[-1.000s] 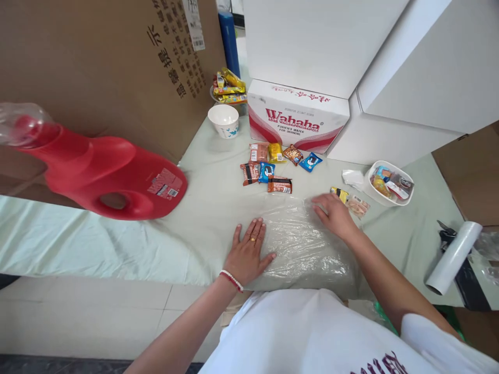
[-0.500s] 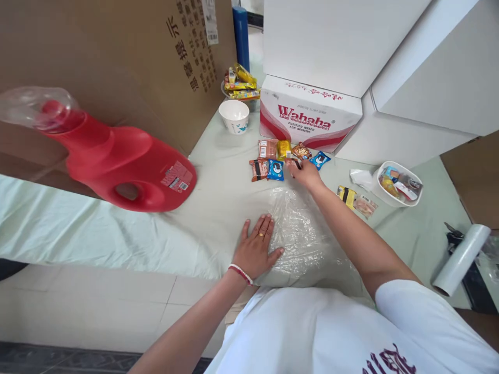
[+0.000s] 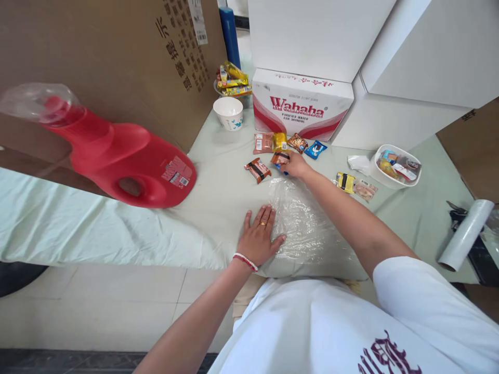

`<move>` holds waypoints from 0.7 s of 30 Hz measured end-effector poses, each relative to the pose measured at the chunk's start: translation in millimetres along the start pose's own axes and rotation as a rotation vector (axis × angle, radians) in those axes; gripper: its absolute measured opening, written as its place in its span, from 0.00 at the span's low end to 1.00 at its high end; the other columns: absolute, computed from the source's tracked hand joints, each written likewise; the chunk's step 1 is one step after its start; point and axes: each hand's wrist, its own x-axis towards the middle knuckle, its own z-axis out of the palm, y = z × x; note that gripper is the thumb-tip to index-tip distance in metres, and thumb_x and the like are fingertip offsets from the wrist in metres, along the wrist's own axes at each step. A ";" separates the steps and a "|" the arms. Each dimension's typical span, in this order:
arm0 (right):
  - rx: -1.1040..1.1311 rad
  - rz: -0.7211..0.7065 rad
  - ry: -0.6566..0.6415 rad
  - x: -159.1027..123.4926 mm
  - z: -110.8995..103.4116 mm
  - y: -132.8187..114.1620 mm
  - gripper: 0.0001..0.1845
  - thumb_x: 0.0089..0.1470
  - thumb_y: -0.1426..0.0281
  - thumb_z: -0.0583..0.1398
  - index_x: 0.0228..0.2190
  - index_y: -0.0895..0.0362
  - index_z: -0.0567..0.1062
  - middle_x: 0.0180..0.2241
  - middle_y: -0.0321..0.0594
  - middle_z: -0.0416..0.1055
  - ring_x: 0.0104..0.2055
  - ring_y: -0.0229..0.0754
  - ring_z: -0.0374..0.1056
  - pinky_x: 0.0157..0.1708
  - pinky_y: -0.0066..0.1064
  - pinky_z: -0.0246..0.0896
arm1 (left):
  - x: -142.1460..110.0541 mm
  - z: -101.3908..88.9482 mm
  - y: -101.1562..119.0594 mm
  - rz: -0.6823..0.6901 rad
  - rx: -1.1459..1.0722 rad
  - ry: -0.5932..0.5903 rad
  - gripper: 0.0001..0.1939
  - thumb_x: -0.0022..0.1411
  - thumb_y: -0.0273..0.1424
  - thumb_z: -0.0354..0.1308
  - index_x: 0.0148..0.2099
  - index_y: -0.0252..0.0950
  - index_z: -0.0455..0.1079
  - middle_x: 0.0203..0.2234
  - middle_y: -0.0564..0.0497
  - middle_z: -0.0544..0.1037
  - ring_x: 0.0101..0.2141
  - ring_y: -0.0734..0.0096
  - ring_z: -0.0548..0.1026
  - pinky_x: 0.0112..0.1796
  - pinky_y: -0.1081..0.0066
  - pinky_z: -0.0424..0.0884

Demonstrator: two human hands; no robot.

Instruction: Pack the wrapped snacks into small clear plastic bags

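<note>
My right hand (image 3: 295,165) grips a small reddish-brown snack packet (image 3: 279,158) between thumb and fingers. Under it a blue packet is mostly hidden. To its left lies another reddish-brown packet (image 3: 258,170) with a dark band, turned at a slant. Just behind sit a pinkish-brown packet (image 3: 263,143), a yellow packet (image 3: 279,141), a brown patterned packet (image 3: 298,143) and a blue packet (image 3: 315,150). My left hand (image 3: 257,239) lies flat with fingers spread, at the left edge of a clear plastic sheet (image 3: 306,228) on the cloth.
A Wahaha carton (image 3: 302,106) stands behind the packets. Leftward are a white bowl (image 3: 228,114), a dish of yellow-wrapped snacks (image 3: 236,83) and a red jug (image 3: 132,161). On the right are a yellow packet (image 3: 345,183), a white tub (image 3: 395,179) of packets and a film roll (image 3: 465,236).
My right hand has shifted left with the reddish-brown packet, which now covers most of the front blue one. The leftmost packet has turned askew. My left hand stays flat.
</note>
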 end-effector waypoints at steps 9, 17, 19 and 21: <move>-0.112 -0.479 -0.302 -149.2 -46.4 52.1 0.34 0.46 0.74 0.64 0.57 0.56 0.71 0.50 0.45 0.73 0.50 0.51 0.70 0.51 0.39 0.64 | -3.6 0.0 0.4 0.015 -0.016 -0.002 0.45 0.69 0.55 0.43 0.75 0.28 0.45 0.73 0.36 0.50 0.72 0.49 0.49 0.69 0.43 0.34; -0.338 -0.452 -0.149 -181.3 -16.7 91.9 0.35 0.52 0.61 0.68 0.59 0.57 0.69 0.59 0.52 0.66 0.59 0.59 0.59 0.55 0.47 0.58 | -6.7 1.3 2.9 -0.006 0.028 -0.015 0.44 0.70 0.54 0.43 0.75 0.27 0.47 0.72 0.35 0.51 0.72 0.48 0.50 0.68 0.41 0.35; -0.313 -0.436 -0.135 -180.8 -17.5 93.3 0.30 0.54 0.60 0.67 0.56 0.56 0.71 0.55 0.50 0.70 0.57 0.58 0.61 0.54 0.45 0.59 | -6.5 1.1 3.1 -0.005 0.040 -0.011 0.44 0.70 0.53 0.43 0.75 0.27 0.47 0.72 0.35 0.51 0.72 0.48 0.50 0.68 0.41 0.35; -0.325 -0.401 -0.119 -182.0 -17.7 90.1 0.26 0.55 0.60 0.67 0.54 0.55 0.73 0.51 0.50 0.72 0.55 0.57 0.62 0.52 0.45 0.60 | -6.1 0.5 3.5 -0.006 0.048 -0.011 0.44 0.70 0.53 0.43 0.75 0.27 0.47 0.72 0.35 0.51 0.72 0.48 0.50 0.68 0.41 0.36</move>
